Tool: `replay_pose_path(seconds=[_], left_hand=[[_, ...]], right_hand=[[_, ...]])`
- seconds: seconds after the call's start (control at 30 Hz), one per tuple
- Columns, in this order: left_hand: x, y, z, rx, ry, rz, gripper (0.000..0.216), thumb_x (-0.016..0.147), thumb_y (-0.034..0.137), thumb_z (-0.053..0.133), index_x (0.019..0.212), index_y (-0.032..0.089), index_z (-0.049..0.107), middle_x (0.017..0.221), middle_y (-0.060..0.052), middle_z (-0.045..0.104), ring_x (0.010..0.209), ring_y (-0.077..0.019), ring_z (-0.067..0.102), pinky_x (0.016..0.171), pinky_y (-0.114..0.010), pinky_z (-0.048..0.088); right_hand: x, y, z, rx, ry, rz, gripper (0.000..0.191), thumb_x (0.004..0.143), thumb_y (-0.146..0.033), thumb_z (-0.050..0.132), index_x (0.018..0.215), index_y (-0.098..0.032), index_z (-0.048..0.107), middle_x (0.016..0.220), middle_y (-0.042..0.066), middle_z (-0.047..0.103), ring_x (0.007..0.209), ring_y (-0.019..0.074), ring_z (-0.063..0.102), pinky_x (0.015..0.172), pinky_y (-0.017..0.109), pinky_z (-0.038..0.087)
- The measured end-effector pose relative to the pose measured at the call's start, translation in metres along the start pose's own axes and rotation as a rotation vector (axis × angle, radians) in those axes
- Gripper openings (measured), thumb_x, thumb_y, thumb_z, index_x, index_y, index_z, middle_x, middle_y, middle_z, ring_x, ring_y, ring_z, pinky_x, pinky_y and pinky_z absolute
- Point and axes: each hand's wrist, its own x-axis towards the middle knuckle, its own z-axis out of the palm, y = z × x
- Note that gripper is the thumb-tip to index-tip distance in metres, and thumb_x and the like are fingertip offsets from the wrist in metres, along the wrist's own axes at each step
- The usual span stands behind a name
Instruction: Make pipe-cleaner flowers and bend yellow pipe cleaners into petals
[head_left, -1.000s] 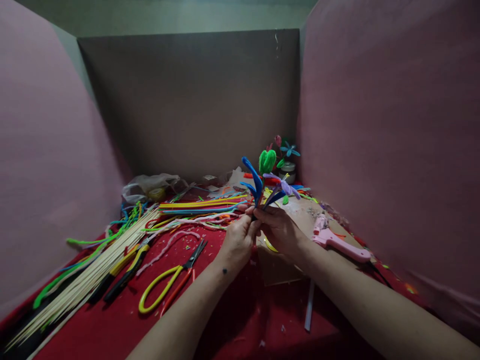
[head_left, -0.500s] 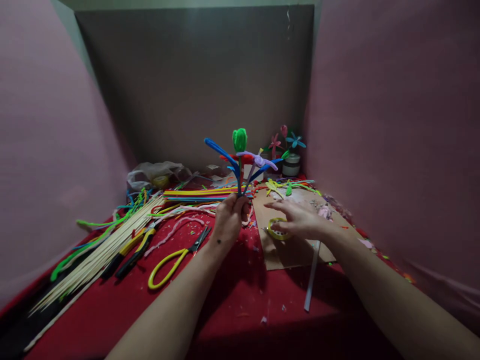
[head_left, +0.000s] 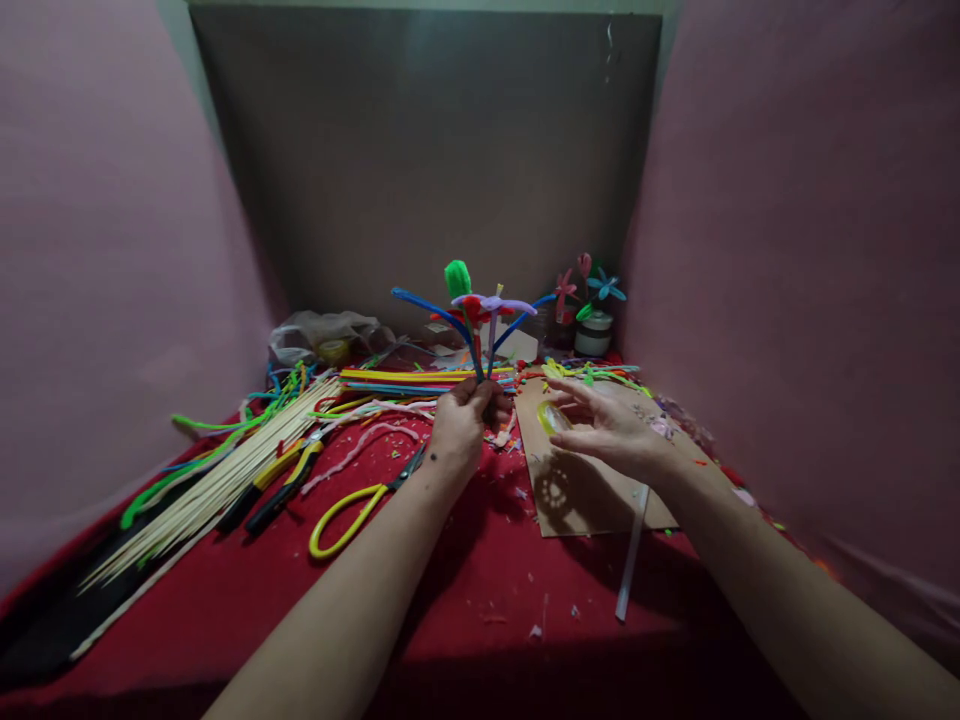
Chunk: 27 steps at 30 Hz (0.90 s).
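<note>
My left hand (head_left: pixel 463 425) pinches the stems of a pipe-cleaner flower bouquet (head_left: pixel 480 340), held upright over the table. It has a green bud, a red flower, a lilac flower and blue leaf-like loops. My right hand (head_left: pixel 611 425) grips a yellow roll of tape (head_left: pixel 553 418) between thumb and fingers, lifted above a brown cardboard sheet (head_left: pixel 592 500). The tape casts a ring-shaped shadow on the cardboard.
Yellow-handled scissors (head_left: pixel 360 510), pliers (head_left: pixel 289 480) and thin wooden sticks (head_left: pixel 217 470) lie left on the red cloth. A clear glue stick (head_left: pixel 632 555) rests at the cardboard's front edge. Pipe cleaners (head_left: pixel 420 378) and a jar (head_left: pixel 593 333) with flowers stand behind.
My right hand has picked the tape roll up off the cardboard and tilted it. The bouquet in my left hand has turned slightly. The whole view has shifted a little.
</note>
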Motion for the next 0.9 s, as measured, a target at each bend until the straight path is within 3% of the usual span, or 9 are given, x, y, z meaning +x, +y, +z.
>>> replay_pose_path(seconds=[0.2,0.3,0.53,0.9], left_hand=[[-0.002,0.007,0.001,-0.188,-0.063,-0.051,0.017,0.07,0.028,0.063,0.073,0.011,0.061,0.048,0.0,0.057,0.039,-0.0078,0.05,0.04,-0.018,0.034],[0.001,0.006,0.0,-0.209,-0.051,-0.11,0.019,0.068,0.028,0.066,0.07,0.011,0.06,0.051,-0.002,0.06,0.039,-0.0087,0.052,0.037,-0.018,0.034],[0.0,0.001,-0.004,-0.051,-0.108,-0.179,0.02,0.073,0.029,0.06,0.067,0.011,0.058,0.045,-0.002,0.058,0.032,-0.0085,0.048,0.035,-0.019,0.034],[-0.004,0.001,0.002,-0.046,-0.109,-0.144,0.019,0.073,0.028,0.061,0.067,0.013,0.052,0.048,0.002,0.054,0.036,-0.0076,0.049,0.036,-0.018,0.036]], right_hand=[[0.017,-0.018,0.007,0.121,-0.012,-0.012,0.065,0.064,-0.027,0.067,0.124,-0.02,0.044,0.109,0.01,0.054,0.091,0.0193,0.056,0.077,0.036,0.049],[0.022,-0.014,0.014,0.118,0.025,-0.094,0.065,0.064,-0.027,0.066,0.124,-0.02,0.043,0.11,0.011,0.055,0.092,0.0198,0.057,0.077,0.036,0.05],[0.02,-0.001,0.025,-0.139,0.146,-0.357,0.061,0.068,-0.017,0.06,0.125,-0.022,0.042,0.118,0.01,0.052,0.106,0.0226,0.052,0.092,0.04,0.044],[0.014,-0.012,0.023,-0.043,0.098,-0.196,0.062,0.067,-0.019,0.06,0.127,-0.02,0.042,0.108,0.008,0.056,0.098,0.0201,0.055,0.081,0.032,0.047]])
